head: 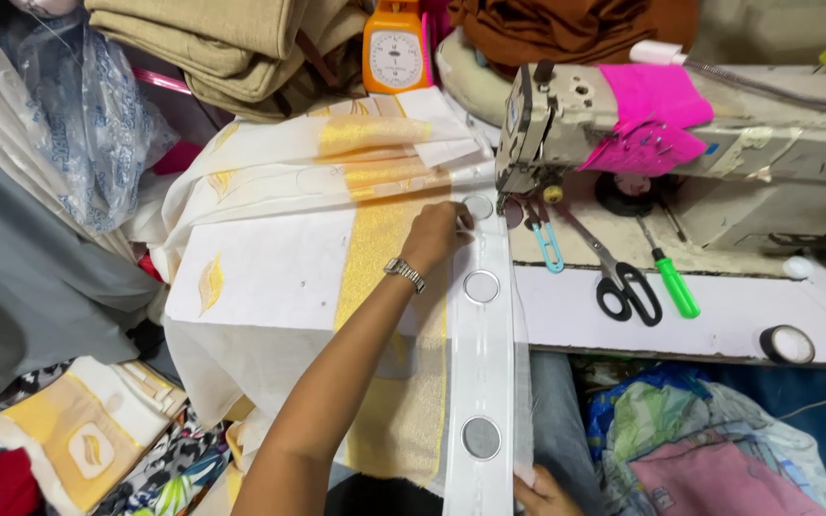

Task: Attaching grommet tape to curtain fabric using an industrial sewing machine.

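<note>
A white eyelet tape (483, 382) with round ring holes is laid along the right edge of a white and gold curtain fabric (279, 268), running from the lower centre of the frame up to the needle area of a cream sewing machine (681, 143) at upper right. The left hand (437, 234) is pressed flat on the fabric at centre frame, just beside the tape and near the topmost ring; its fingers are bent down onto the cloth, and nothing is seen to be gripped. A metal wristwatch (404, 273) is worn on that wrist. The right hand (542, 495) is seen only in part at the bottom edge, touching the tape's lower end; whether its fingers are closed cannot be told.

On the white counter (719, 320), to the right of the tape, black-handled scissors (619, 277), a green-handled screwdriver (669, 277) and a small blue-handled thread snip (547, 244) are noted. A roll of dark tape (787, 344) lies at the far right. An orange scale (396, 48) stands at top centre, beside folded beige cloth (222, 43).
</note>
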